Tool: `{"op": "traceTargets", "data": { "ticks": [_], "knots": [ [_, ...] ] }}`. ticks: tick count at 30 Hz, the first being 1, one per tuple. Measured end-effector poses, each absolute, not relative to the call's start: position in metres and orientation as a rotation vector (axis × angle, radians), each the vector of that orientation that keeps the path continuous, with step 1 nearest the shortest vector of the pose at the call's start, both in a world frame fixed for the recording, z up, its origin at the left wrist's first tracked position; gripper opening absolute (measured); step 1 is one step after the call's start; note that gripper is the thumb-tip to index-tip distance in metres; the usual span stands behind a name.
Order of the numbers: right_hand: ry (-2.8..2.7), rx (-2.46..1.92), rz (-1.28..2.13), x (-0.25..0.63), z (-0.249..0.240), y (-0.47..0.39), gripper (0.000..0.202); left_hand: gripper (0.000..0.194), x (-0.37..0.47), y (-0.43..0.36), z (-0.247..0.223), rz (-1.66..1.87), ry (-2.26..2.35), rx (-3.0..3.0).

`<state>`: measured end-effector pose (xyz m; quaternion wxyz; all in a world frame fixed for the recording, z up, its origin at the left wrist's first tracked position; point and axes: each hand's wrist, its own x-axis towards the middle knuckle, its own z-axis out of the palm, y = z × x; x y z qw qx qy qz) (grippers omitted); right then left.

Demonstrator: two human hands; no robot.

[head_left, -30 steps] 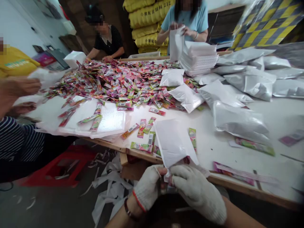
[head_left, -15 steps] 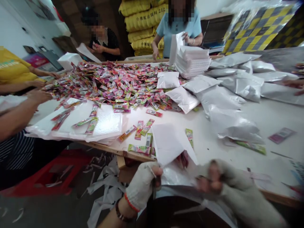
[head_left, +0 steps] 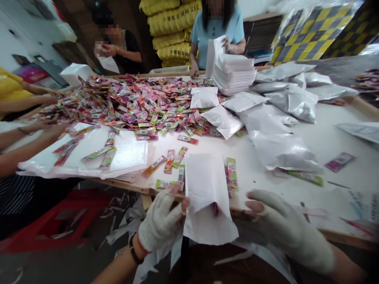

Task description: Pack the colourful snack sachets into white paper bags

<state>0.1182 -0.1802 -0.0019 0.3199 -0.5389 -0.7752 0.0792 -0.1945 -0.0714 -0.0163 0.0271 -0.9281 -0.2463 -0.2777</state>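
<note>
A white padded mailer lies over the table's front edge, its near flap hanging down and its mouth gaping, with dark reddish packets just showing inside. My left hand, in a white fingerless work glove, is at the mailer's left edge; its fingers are spread and the thumb tip touches the edge. To the right, apart from the mailer, my right hand hovers in a similar glove, fingers loosely apart and holding nothing. Loose stick packets lie about it, such as a green and pink one and an orange one.
A big heap of stick packets covers the table's far left. Filled white mailers lie at right, and a stack of flat ones stands behind. Co-workers sit or stand left and opposite. A red stool is at lower left.
The mailer's flap, earlier gripped low by both hands, now hangs open and flat. My right hand has let go and moved right; my left hand has loosened and shifted left.
</note>
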Motion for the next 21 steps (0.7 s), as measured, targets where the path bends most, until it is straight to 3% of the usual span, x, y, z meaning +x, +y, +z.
{"op": "traceTargets", "data": {
  "ticks": [3,5,9,14,17,21],
  "knots": [
    [-2.282,-1.053,-0.161,0.096,-0.005,-0.154,0.016,0.029,-0.189,-0.070,-0.015,-0.605,-0.474,-2.928],
    [-2.365,-0.968,-0.221,0.092,-0.005,-0.150,0.014,0.021,-0.190,-0.069,-0.013,-0.459,-0.430,-2.986],
    [-2.487,-1.054,-0.002,0.103,-0.003,-0.158,0.023,0.024,-0.198,-0.068,-0.014,-0.481,-0.427,-3.125],
    [-2.412,-1.136,0.209,0.113,-0.011,-0.166,0.010,0.021,-0.194,-0.076,-0.016,-0.642,-0.529,-3.298],
    [-2.250,-1.192,0.334,0.113,-0.018,-0.168,0.013,0.019,-0.187,-0.084,-0.010,-0.803,-0.796,-3.460],
    [-1.886,-1.614,0.564,0.106,-0.020,-0.164,0.023,0.029,-0.177,-0.085,0.002,-0.891,-1.742,-3.487]
  ]
}}
